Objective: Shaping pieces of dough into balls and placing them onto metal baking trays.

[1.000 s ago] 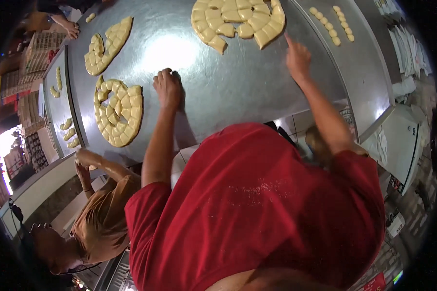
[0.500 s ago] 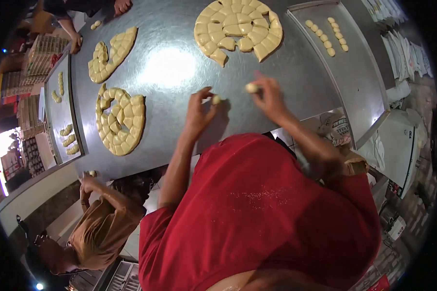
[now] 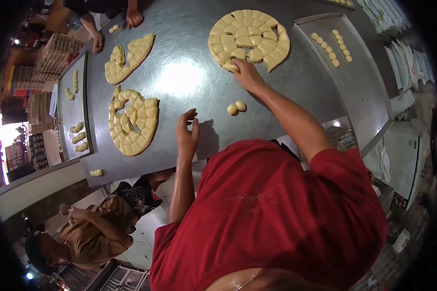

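Under the right hand (image 3: 249, 76) — dough (image 3: 250, 31), part-hidden.

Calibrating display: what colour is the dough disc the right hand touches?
The dough disc is pale yellow; head view.

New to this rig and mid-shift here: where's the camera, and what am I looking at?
There is no machine, only a person's right hand and left hand, both bare. The view comes from a fisheye camera on that person's head, looking down, so straight edges bend. On the metal table lie a dough disc, two dough slabs to its left and two balls. The right hand touches the disc's near edge; how firmly it grips, I cannot tell. The left hand is open, with nothing visible in it. The tray at right holds rows of balls. The hands at upper left are not the wearer's.
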`<control>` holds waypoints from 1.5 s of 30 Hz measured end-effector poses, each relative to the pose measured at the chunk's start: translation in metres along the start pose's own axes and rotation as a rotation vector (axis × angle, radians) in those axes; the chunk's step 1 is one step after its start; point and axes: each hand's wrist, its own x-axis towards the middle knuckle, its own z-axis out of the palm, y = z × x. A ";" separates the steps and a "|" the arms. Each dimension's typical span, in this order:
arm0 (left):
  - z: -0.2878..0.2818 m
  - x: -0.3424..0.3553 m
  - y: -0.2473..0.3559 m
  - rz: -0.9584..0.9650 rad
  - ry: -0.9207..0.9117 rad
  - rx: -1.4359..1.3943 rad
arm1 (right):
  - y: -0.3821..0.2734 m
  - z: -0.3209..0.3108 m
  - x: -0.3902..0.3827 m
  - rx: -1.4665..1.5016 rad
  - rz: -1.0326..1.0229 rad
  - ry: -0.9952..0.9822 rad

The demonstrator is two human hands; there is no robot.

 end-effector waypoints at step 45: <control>0.045 0.064 -0.017 -0.064 -0.107 0.799 | 0.024 -0.043 -0.103 -0.697 0.127 0.142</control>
